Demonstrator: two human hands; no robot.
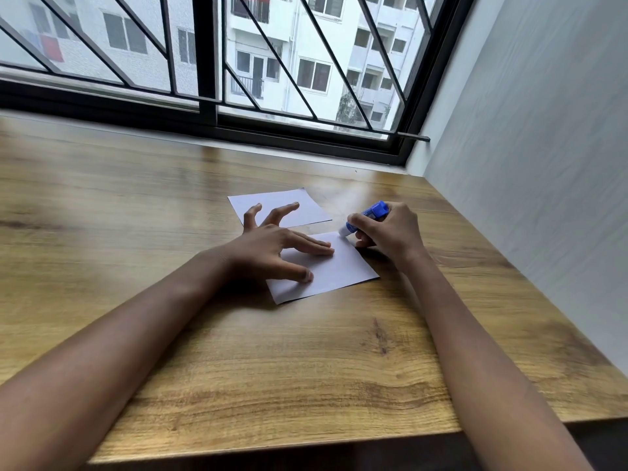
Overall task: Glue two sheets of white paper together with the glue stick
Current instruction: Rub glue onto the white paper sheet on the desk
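Two white paper sheets lie on the wooden table. The near sheet is pinned under my left hand, whose fingers are spread, with the thumb and two fingers flat on the paper. The far sheet lies just beyond it, partly hidden by my raised fingers. My right hand grips a blue glue stick, tilted, with its white tip touching the far right corner of the near sheet.
The wooden table ends at a front edge near me. A grey wall borders it on the right. A black-framed window with bars runs along the back.
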